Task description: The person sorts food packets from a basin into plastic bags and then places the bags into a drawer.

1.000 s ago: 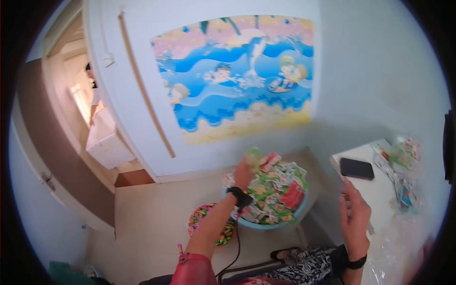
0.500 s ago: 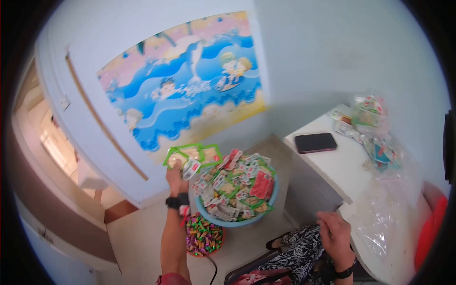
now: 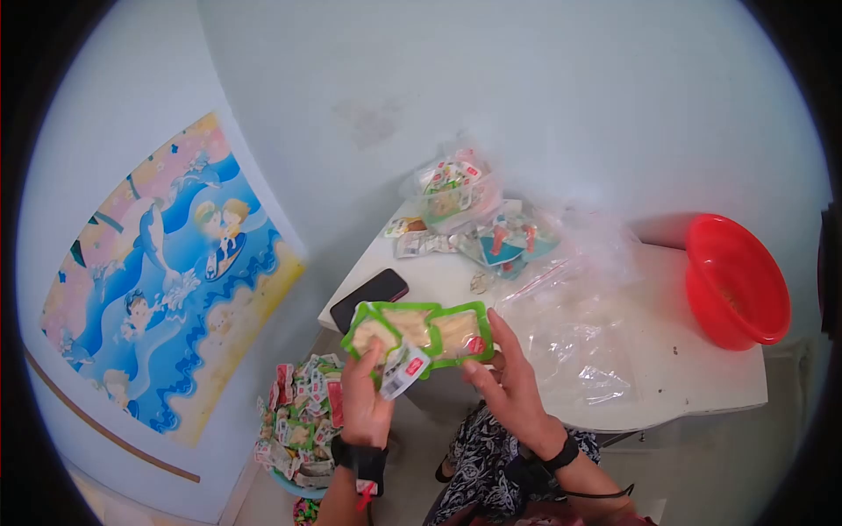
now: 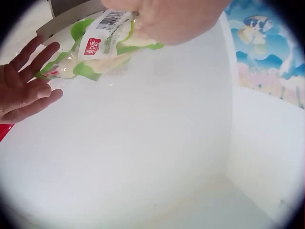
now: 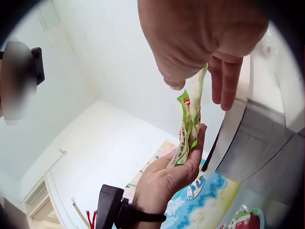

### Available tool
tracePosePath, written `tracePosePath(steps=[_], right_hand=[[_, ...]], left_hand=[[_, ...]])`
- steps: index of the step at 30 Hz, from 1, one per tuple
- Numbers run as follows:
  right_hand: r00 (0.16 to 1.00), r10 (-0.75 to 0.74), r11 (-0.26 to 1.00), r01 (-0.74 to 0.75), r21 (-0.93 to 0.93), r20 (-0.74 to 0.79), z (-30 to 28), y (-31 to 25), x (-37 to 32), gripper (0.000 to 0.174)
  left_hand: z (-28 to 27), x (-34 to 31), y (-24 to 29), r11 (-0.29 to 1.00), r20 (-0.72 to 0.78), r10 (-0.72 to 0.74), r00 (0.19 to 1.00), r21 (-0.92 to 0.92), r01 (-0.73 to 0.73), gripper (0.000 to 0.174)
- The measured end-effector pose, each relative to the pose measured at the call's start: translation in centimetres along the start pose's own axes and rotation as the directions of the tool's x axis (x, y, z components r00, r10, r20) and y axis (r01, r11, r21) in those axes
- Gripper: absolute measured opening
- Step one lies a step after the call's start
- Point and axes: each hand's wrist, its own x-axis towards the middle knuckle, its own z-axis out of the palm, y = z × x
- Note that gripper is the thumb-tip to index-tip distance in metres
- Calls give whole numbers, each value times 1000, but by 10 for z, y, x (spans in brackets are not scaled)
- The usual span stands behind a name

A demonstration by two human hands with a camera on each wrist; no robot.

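My left hand (image 3: 368,386) grips a strip of green snack packets (image 3: 419,331) by its left end, thumb on the front, and holds it up at the white table's (image 3: 667,368) near edge. A small white packet with a red label (image 3: 403,370) hangs under the same grip. My right hand (image 3: 500,373) is open, its straight fingers behind the strip's right end. The left wrist view shows the left hand (image 4: 167,19) pinching the packets (image 4: 102,45), with the right hand (image 4: 26,83) spread beside them. From the right wrist, the strip (image 5: 189,126) is edge-on between both hands.
On the table lie a black phone (image 3: 368,298), clear plastic bags (image 3: 579,333), a heap of bagged snacks (image 3: 460,197) and a red basin (image 3: 737,280). A blue basin piled with packets (image 3: 298,421) stands on the floor beside a cartoon wall poster (image 3: 167,280).
My left hand lifted the green packets out of the floor basin and brought them up to the table. My right hand rose to meet them. The head view swung right.
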Motion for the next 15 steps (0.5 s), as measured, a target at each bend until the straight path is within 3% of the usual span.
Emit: tracePosePath(steps=[3,4,8,11,12,15], right_hand=[[997,22,988,-32,-148,-73,-25,13,17,59],[989,-79,960,42,-277,-125,-29,17,22,44],[993,-89,850,32,-525,-83,-42,9,22,35],[990,-123,799,61,-598,-63,-45,7,22,36],[993,-99,806,46,-590,-58,-44,10,21,37],[992,-122,735,87,-673,-6,-34,19,25,37]], left_hand=[[10,43,-16,991,42,-131,990,3,131,31],[12,58,-21,987,38,-150,988,60,148,29],[36,76,-16,937,141,-212,967,309,160,25],[42,89,-21,878,135,-191,972,467,108,25],[40,98,-26,859,177,-128,976,512,20,29],[41,117,-28,579,257,-70,964,797,-170,37]])
